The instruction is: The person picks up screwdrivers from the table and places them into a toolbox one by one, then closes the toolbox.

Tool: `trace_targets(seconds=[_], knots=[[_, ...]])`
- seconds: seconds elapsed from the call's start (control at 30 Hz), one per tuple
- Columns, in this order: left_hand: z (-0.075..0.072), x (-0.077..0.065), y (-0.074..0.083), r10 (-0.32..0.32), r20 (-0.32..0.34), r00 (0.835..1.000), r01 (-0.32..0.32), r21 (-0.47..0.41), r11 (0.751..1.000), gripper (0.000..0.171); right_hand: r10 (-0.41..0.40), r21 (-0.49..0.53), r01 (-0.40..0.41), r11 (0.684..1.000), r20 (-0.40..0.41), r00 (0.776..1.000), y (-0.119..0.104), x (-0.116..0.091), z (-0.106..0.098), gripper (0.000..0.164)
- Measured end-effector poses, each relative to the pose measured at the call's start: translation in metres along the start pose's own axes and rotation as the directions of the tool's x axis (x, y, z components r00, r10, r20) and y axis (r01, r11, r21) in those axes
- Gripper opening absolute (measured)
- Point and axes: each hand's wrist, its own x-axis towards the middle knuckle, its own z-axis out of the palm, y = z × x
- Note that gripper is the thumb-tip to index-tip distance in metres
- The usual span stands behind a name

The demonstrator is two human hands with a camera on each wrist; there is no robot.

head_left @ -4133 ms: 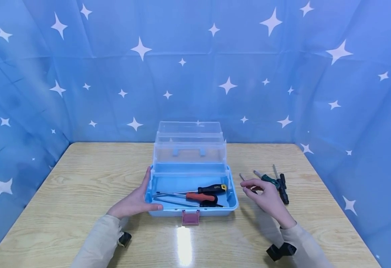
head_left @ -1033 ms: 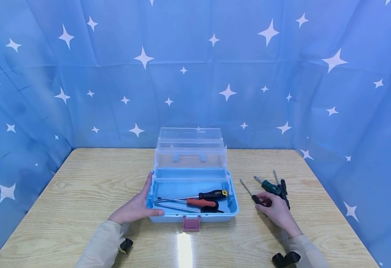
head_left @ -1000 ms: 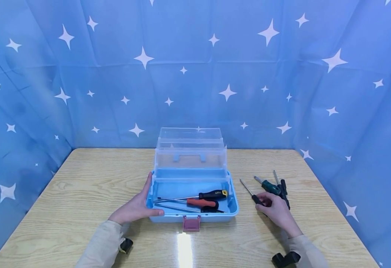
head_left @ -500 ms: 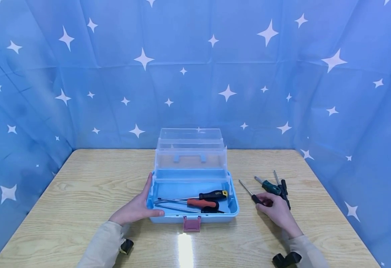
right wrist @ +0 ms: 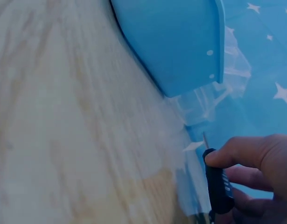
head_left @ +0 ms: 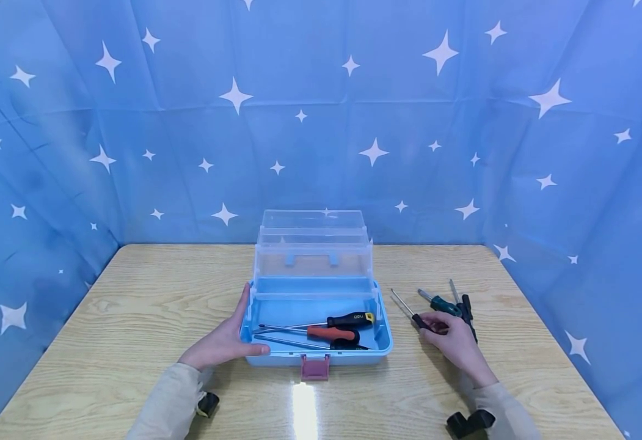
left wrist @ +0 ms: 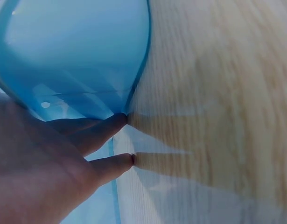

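Note:
My left hand (head_left: 218, 342) rests against the left end of a blue toolbox (head_left: 348, 355), thumb over the front rim. In the left wrist view its straight fingers (left wrist: 108, 168) touch the box's outer wall. Inside lie a black-and-yellow screwdriver (head_left: 349, 320), a red-handled one (head_left: 328, 333) and a black-handled one (head_left: 299, 342). To the right of the box, my right hand (head_left: 452, 345) pinches the handle of a small black screwdriver (right wrist: 220, 186) between thumb and fingers; its thin shaft points up and left, towards the box.
The toolbox's clear lid (head_left: 312, 260) stands raised at the back, and a pink latch (head_left: 314, 368) hangs at the front. Behind my right hand lie a green-handled screwdriver (head_left: 445, 305) and black-handled ones (head_left: 465, 313), partly hidden. A blue starry curtain (head_left: 321, 122) borders the wooden table (head_left: 172, 287).
Over the last second the pinched screwdriver has shifted slightly up and left, its tip closer to the box. Four seconds ago my right hand was nearer the box. My left hand stays in place.

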Motion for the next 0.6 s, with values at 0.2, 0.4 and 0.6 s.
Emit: trace_targets(seconds=[0.2,0.4,0.6], knots=[[0.000,0.000,0.000,0.010,-0.001,1.000,-0.010,-0.008,1.000,0.125,0.006,-0.003,-0.006,1.000,-0.006,1.000,-0.005,0.005,0.000,0.028],[-0.001,0.000,0.000,0.031,0.009,0.999,-0.031,-0.020,0.999,0.126,0.005,0.018,-0.005,1.000,-0.007,1.000,-0.010,0.008,0.000,0.028],[-0.001,0.001,-0.001,0.034,0.009,0.999,-0.033,-0.018,0.999,0.127,0.002,0.043,-0.001,0.999,-0.013,1.000,-0.013,0.009,-0.003,0.028]])
